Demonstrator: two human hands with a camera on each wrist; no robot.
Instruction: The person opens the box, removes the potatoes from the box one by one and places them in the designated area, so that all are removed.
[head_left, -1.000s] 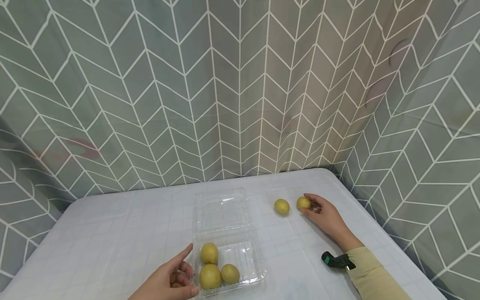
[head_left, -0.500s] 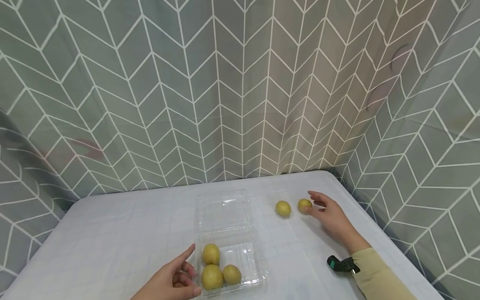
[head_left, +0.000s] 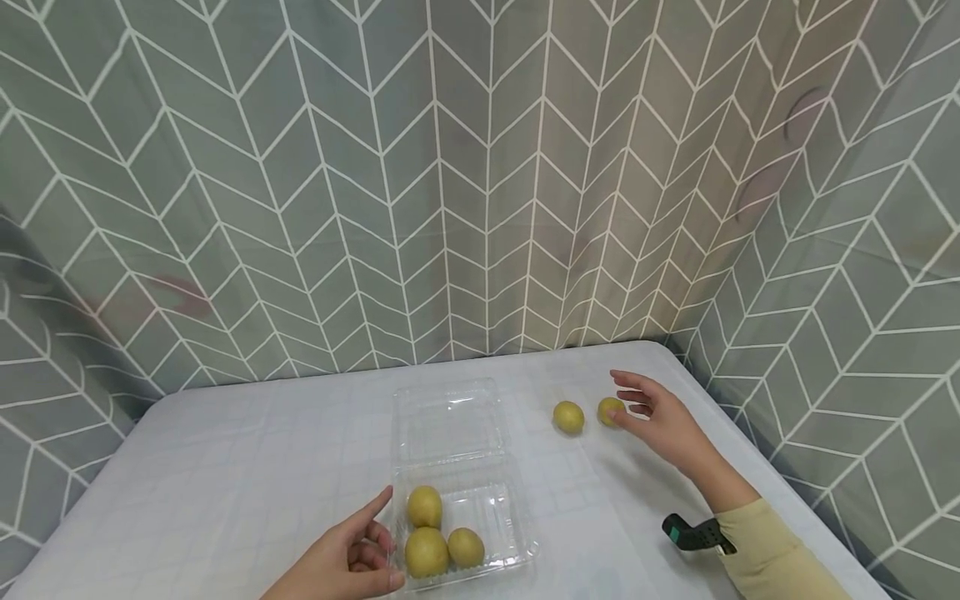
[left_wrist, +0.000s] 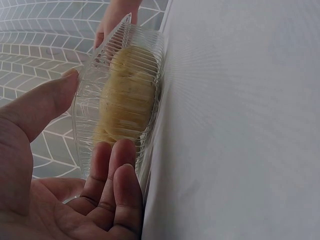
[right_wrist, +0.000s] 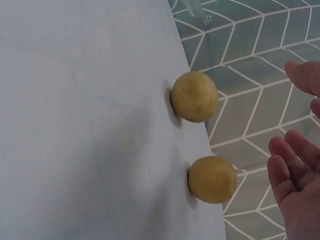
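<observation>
A clear plastic clamshell box lies with its lid spread back on the table, three round yellow fruits grouped in its left half. Against the box's left side rests my left hand; in the left wrist view its thumb touches the rim, and loosely bent fingers lie along the ribbed wall. Two more round yellow fruits sit right of the box: one on the left and one on the right. My right hand hovers beside the right one with fingers spread and holds nothing.
A white cloth covers the table. Patterned grey-green curtains hang behind its far edge and along the right side. A black band with a device is on the right wrist.
My right hand has drawn off the right fruit and lifted slightly, its fingers parting. That fruit stays on the table. The left hand keeps its place at the box. The head view has shifted slightly.
</observation>
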